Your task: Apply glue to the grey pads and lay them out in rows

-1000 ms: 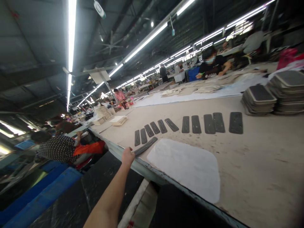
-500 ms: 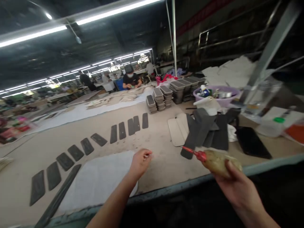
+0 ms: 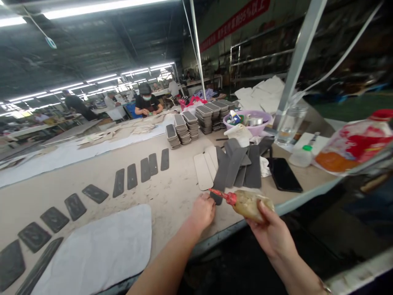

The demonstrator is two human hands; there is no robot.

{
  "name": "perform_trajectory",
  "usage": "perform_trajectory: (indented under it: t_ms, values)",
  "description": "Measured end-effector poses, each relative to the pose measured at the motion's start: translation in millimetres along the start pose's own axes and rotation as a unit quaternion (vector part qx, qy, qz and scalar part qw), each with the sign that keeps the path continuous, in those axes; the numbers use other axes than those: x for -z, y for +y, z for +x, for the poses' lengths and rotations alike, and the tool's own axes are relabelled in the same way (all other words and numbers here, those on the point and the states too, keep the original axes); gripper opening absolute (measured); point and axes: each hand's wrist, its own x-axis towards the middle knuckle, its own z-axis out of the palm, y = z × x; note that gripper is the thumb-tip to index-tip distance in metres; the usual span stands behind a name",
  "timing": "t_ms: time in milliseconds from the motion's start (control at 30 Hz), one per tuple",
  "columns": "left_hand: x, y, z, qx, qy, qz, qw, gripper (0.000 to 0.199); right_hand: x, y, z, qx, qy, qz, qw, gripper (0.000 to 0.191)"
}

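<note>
My right hand (image 3: pixel 272 233) is wrapped round a yellowish, stained squeeze bottle (image 3: pixel 250 205) with a red nozzle pointing left. My left hand (image 3: pixel 203 211) rests low over the table, fingers curled, at the near end of a dark grey strip (image 3: pixel 217 199); whether it pinches that strip is hidden. Beyond it lies a loose heap of dark strips (image 3: pixel 236 166) beside pale rounded pieces (image 3: pixel 202 170). To the left, several dark rounded pieces (image 3: pixel 132 176) with a shiny film form a spread-out row. A white rounded sheet (image 3: pixel 101 246) lies near the table edge.
Stacks of dark-topped pieces (image 3: pixel 182 129) stand at the back, beside a purple basin (image 3: pixel 260 127). On the right are a black phone (image 3: pixel 285 175), a clear cup (image 3: pixel 290 127), a green-capped bottle (image 3: pixel 302 156) and a red-and-white bag (image 3: pixel 359 143). A person (image 3: pixel 147 102) works beyond.
My view has swung right. My left hand has moved from beside the white sheet to the near end of the dark strip. The squeeze bottle stays in my right hand.
</note>
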Motion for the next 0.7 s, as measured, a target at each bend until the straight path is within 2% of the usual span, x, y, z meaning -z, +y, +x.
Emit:
perform_trajectory:
  t_ms: [100,233,333,467,600,700]
  values:
    - [7.7,-4.7,-12.2,-0.011,-0.009,0.016,1.0,0.021,-1.6,0.1,-1.6,0.006,-0.018,-0.013,1.0,0.034]
    - [13.2,4.0,-22.1,0.023,-0.003,0.056,0.998,0.033,-2.6,2.7,-1.4,0.011,-0.002,-0.018,1.0,0.034]
    - [10.2,16.8,-20.8,0.077,0.018,0.057,0.995,0.045,-2.2,5.3,-0.7,0.014,-0.006,-0.027,1.0,0.033]
    - [2.2,28.3,-10.5,0.118,0.027,0.04,0.992,0.04,1.8,8.0,1.1,0.025,-0.005,-0.056,0.998,0.033]
    - [2.4,26.1,-5.2,0.069,-0.023,0.048,0.996,0.023,4.1,7.8,3.9,0.033,0.006,-0.075,0.997,0.032]
    - [10.2,16.3,-20.5,0.003,-0.05,0.07,0.996,0.017,3.3,6.7,4.5,0.024,0.016,-0.07,0.997,0.034]
